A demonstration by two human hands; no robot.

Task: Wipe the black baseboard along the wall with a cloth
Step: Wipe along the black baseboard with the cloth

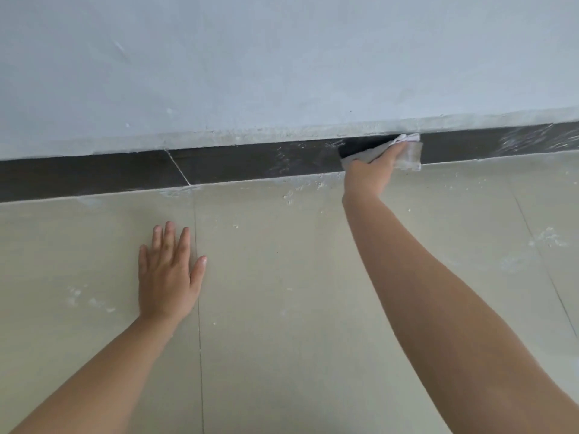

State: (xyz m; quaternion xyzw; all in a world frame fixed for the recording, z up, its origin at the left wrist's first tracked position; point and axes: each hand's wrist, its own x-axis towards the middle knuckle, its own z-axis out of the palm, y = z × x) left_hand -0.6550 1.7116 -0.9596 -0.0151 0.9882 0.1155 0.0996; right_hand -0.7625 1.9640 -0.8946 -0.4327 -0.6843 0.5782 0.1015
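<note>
Dusty beige floor tiles [282,277], pale wall [250,57]

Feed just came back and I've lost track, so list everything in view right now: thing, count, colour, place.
wall: one, pale grey-blue, top of view.
baseboard: one run, black, foot of wall, white smears; a darker patch left of the cloth.
floor tiles: several, beige, white specks, below baseboard.
cloth: one, whitish, against baseboard, right of centre.
left hand: one, flat on floor, fingers straight.
right hand: one, presses cloth to baseboard.
</note>
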